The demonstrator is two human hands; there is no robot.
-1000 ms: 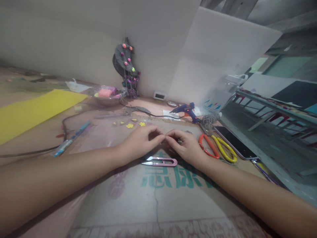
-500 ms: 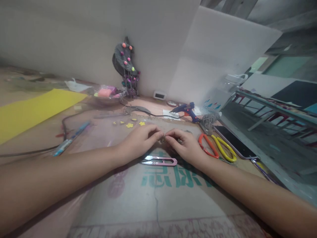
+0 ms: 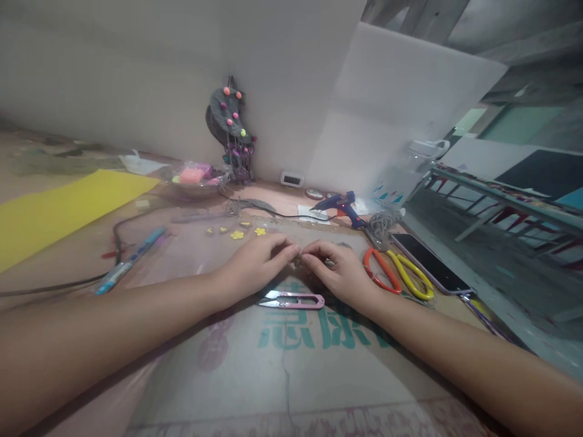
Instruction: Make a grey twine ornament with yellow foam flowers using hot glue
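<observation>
My left hand (image 3: 262, 262) and my right hand (image 3: 334, 270) meet over the board, thumbs and forefingers pinched together. Between their fingertips is a tiny brownish piece (image 3: 297, 261), mostly hidden and too small to name. Just below the hands lie pink-handled thread snips (image 3: 298, 301), blades to the left. Beyond my left hand sit yellow flower cutouts (image 3: 237, 235) and a few small yellow scraps. Scissors with red and yellow handles (image 3: 382, 271) lie beside my right hand.
A blue glue gun (image 3: 339, 205) with a lit red light lies behind the hands, near grey yarn (image 3: 382, 224). A phone (image 3: 430, 264) is at right, a blue pen (image 3: 130, 261) and yellow sheet (image 3: 73, 209) at left. A pompom-dotted crescent ornament (image 3: 228, 115) stands behind.
The fingertips shift slightly and keep pinching at the same spot. The whole view has tilted up a little, so things sit slightly lower in the picture. Nothing else has moved.
</observation>
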